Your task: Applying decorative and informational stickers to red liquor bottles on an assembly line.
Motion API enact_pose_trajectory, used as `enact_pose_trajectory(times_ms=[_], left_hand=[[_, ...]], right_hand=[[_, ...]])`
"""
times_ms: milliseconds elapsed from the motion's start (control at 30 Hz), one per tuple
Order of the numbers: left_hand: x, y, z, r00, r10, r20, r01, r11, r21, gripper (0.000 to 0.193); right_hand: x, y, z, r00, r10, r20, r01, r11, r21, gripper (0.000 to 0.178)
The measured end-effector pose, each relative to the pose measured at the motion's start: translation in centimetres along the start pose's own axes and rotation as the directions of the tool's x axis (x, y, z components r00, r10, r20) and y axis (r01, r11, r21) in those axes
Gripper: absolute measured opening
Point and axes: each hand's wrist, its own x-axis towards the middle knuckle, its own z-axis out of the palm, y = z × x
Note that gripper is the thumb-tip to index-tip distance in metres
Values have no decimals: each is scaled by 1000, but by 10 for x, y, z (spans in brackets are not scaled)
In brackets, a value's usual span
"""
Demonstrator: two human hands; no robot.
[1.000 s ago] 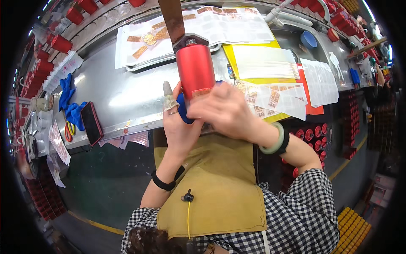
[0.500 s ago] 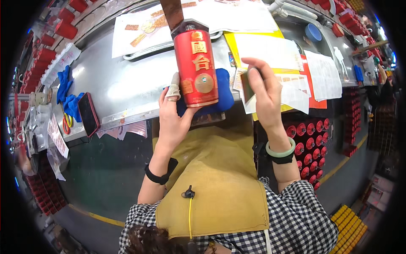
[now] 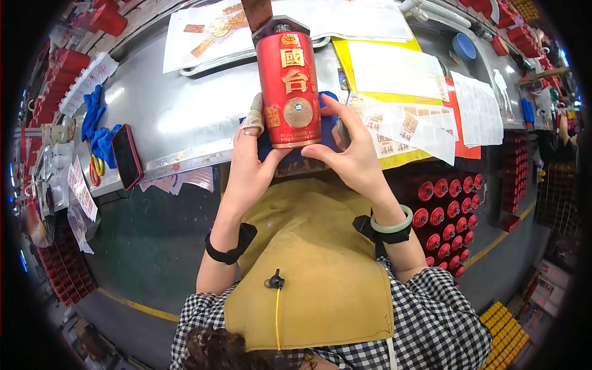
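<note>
A red bottle (image 3: 287, 86) with raised gold characters and a round gold emblem lies with its base toward me. Its neck end meets a dark angular metal holder (image 3: 265, 26). My left hand (image 3: 245, 166) is closed on the bottle's lower left side, a pale cover on one finger. My right hand (image 3: 356, 157) curves around the lower right side, its thumb at the base and a finger along the wall. Something greyish shows partly behind the right fingers; its kind is hidden. Beneath the bottle sits a blue cloth-like pad (image 3: 329, 95).
Label sheets (image 3: 394, 126) and white paper (image 3: 394, 68) lie on yellow sheets at the right. A phone (image 3: 126, 157), blue cloths (image 3: 92, 114) and orange-handled scissors (image 3: 95, 169) are on the left. Several red bottles (image 3: 447, 209) stand racked below right.
My right hand has moved left from beside the papers onto the bottle. The dark flat block seen in it is now mostly hidden. The bottle has shifted slightly up and turned a little.
</note>
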Motion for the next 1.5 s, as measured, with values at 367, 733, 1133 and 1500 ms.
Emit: enact_pose_trajectory(times_ms=[367, 733, 1133, 1500], left_hand=[[-3, 17, -7, 989, -148, -22, 100, 764, -637, 75], [2, 32, -2, 973, -179, 146, 223, 562, -796, 79], [3, 30, -1, 976, -166, 143, 212, 560, -801, 79], [3, 31, 1, 976, -182, 122, 205, 555, -806, 78]], right_hand=[[-2, 2, 3, 1000, 26, -2, -26, 1000, 16, 87], [3, 2, 1, 998, 55, 31, -55, 998, 15, 86], [4, -1, -1, 996, 72, 58, -74, 997, 24, 86], [6, 0, -2, 994, 85, 62, -87, 996, 26, 86]])
